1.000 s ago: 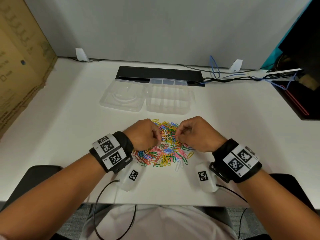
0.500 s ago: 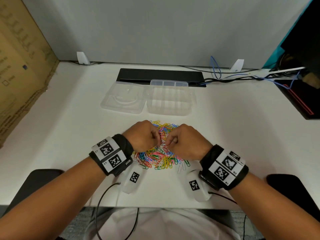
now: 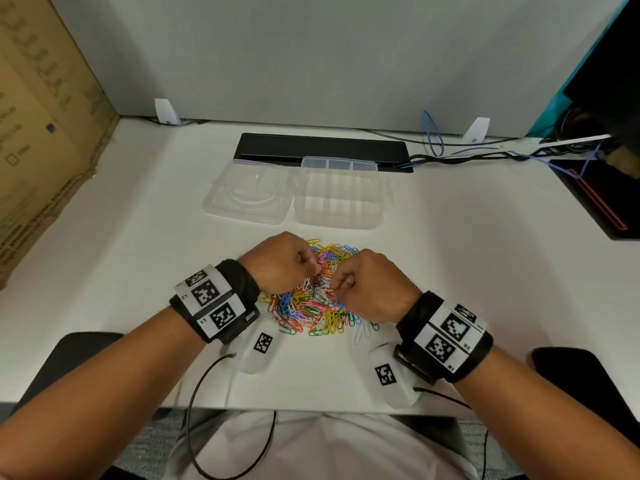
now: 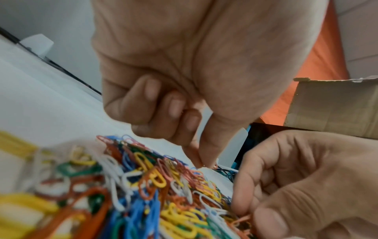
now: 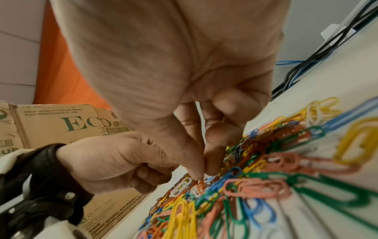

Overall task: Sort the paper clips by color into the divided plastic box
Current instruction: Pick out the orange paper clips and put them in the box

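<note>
White laminate desk [image 3: 467, 271] carries everything, and its smoothness is the first hazard: a dropped clip would skid away across it rather than stop. Behind the work sits the clear divided plastic box [image 3: 341, 197], its hinged lid [image 3: 247, 195] laid open to the left, every compartment apparently empty, so the sorting looks barely begun. The box stands well apart from the hands, which means each carry crosses bare desk, and the transparent dividers are hard to read, so a clip could land in the wrong cell.

Nearer the person lies the tangled heap of multicoloured plastic-coated paper clips [image 3: 311, 299], with a few pale ones stray at its right edge. Interlocked loops are the main risk: lifting one clip may drag neighbours of other colours along.

Over the heap, the left hand [image 3: 280, 263] is curled, thumb and forefinger closed down together at the clips; whether it actually holds one I cannot tell. The right hand [image 3: 372, 289] is curled likewise, fingertips [image 5: 201, 175] pinched among white paper clips [image 5: 182, 186] at the pile's middle, though a secured clip is not clearly visible. Both hands crowd one spot and could knock each other's pick loose.
</note>
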